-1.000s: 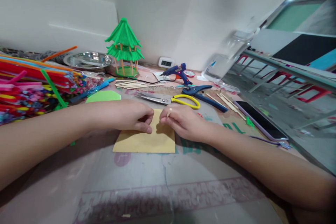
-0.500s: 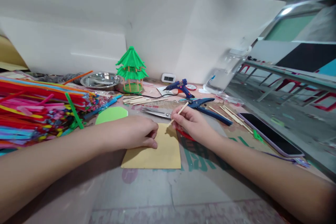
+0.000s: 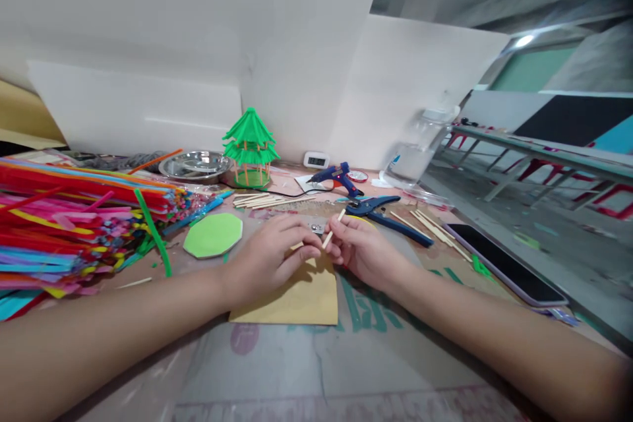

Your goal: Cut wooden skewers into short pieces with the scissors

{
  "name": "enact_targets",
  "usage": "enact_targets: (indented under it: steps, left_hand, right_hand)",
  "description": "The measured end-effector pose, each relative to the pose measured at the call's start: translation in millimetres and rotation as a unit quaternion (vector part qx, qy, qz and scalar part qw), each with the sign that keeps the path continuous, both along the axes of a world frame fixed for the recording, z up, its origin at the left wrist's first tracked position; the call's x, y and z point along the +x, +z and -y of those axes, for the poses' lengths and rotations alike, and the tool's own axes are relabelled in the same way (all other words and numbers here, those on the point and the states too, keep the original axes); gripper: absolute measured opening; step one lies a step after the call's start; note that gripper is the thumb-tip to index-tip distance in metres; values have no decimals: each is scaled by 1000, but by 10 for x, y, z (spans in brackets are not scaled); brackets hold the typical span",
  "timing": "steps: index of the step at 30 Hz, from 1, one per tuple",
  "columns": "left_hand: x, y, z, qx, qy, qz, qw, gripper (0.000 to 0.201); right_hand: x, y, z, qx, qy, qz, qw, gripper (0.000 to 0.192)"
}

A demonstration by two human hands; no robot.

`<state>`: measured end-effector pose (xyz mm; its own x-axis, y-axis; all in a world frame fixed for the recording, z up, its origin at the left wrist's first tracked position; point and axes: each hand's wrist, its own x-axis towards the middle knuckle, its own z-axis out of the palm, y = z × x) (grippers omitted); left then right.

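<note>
A short wooden stick (image 3: 334,229) is pinched in the fingers of my right hand (image 3: 363,254), tilted with its upper end to the right. My left hand (image 3: 277,257) reaches in from the other side, its thumb and fingertips closed together at the stick's lower end. Beneath both hands lies a sheet of yellow-tan paper (image 3: 297,303), partly covered by my left hand. Scissors (image 3: 316,227) lie just behind the hands, mostly hidden by them. Left of my left hand is a green octagonal piece (image 3: 213,235).
Blue-handled cutters (image 3: 390,221), loose sticks (image 3: 440,232) and a phone (image 3: 504,264) lie to the right. Behind stand a blue glue gun (image 3: 336,178), a small clock (image 3: 316,159), a green pagoda model (image 3: 251,148), a metal dish (image 3: 195,166) and a clear jug (image 3: 415,151). Colourful pipe cleaners (image 3: 74,224) pile up left.
My left hand has lifted from the paper and moved right to the stick. The stick in my right hand has been raised off the paper. The view has tipped up slightly.
</note>
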<state>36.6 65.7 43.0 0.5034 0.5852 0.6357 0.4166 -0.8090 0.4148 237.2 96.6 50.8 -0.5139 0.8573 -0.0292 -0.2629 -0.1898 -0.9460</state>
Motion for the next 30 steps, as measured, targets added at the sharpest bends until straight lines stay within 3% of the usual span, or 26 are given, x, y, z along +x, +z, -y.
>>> enact_targets:
  steps: [2,30]
  left_hand:
    - [6,-3,-9,-21,13,9,1000,8]
    - [-4,9,21,6,36,-54,998,24]
  right_hand:
    - [0,13,-3,-9,0,2,1000,39]
    - [-9,-62,-35,19,6,16,1000,40]
